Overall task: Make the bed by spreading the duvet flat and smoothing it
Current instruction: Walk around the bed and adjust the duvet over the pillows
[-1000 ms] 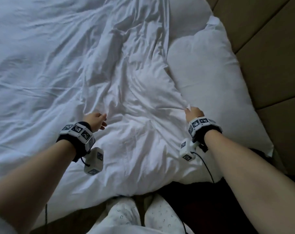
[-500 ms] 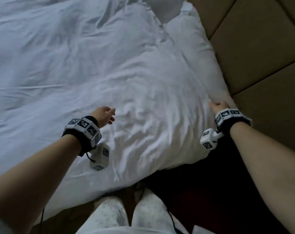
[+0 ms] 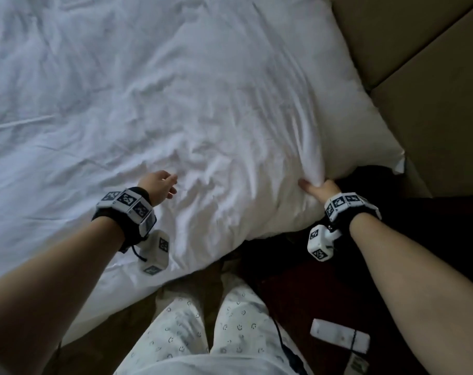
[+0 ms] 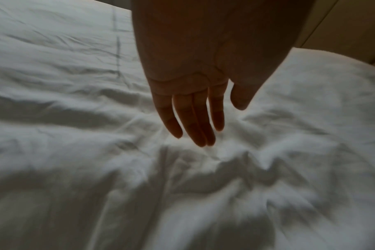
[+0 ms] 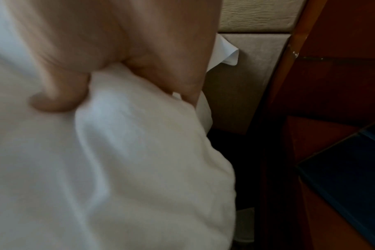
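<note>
Your right hand (image 3: 320,189) grips a bunched fold of the duvet (image 3: 192,104) at its near corner, thumb (image 5: 54,99) pressed on top and the other fingers curled underneath the cloth, so the fabric puckers into ridges that run away from your knuckles. Your left hand (image 3: 159,185) is relaxed, fingers (image 4: 195,125) straight and loosely together, hovering just over or barely brushing the crumpled patch in front of you; the wrist view does not settle whether the tips touch.

The duvet lies spread over most of the bed, white and puffy, with a dense nest of creases between your two hands and longer, shallower wrinkles farther out to the left. Its right edge bulges against the tan padded headboard (image 3: 419,63), and the near edge hangs off the mattress just above your patterned trousers (image 3: 192,334).

This looks like light, soft, filled cloth: it will follow a pull slowly, drag against itself, and bunch wherever you pinch it. Holding at the corner or hem is the better choice, since a mid-panel grab only makes new folds. For the creases, a flat palm swept outward toward the edge should work better than fingertips.
</note>
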`<state>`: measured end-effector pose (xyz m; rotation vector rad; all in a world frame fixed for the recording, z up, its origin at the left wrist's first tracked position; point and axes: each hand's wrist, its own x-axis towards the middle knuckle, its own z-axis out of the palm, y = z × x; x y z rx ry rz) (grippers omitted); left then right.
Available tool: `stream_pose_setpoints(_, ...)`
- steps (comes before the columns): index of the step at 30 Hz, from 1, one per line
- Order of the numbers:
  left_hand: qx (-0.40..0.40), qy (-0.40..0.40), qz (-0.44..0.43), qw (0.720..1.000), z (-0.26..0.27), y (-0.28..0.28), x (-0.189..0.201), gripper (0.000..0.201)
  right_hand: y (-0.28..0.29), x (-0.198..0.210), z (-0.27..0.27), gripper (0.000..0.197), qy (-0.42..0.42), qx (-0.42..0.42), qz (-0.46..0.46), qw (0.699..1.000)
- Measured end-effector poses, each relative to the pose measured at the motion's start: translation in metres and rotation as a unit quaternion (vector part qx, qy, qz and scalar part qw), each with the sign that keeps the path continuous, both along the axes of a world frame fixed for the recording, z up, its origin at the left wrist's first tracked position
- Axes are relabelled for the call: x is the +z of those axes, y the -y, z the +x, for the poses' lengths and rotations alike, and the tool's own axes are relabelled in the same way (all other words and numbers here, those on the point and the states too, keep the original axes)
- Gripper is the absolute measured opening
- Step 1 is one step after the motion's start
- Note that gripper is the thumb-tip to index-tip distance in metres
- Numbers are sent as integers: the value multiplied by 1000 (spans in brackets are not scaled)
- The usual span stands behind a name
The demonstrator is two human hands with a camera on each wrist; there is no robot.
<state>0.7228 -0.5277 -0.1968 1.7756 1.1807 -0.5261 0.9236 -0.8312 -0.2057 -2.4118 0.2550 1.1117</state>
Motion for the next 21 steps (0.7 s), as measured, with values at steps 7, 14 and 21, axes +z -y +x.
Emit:
stream_pose_setpoints(7, -46, 25, 45, 998, 53, 10, 39, 26, 31, 50, 14, 63, 24, 55, 5, 998)
stream_pose_setpoints(14, -132, 61, 82, 986, 96, 49, 61, 24, 72, 87, 47, 90, 52, 75, 70, 993)
stream_pose_setpoints(21, -123, 63, 49, 989, 64, 52, 67, 31, 56, 29, 9, 57, 3, 121, -65, 991)
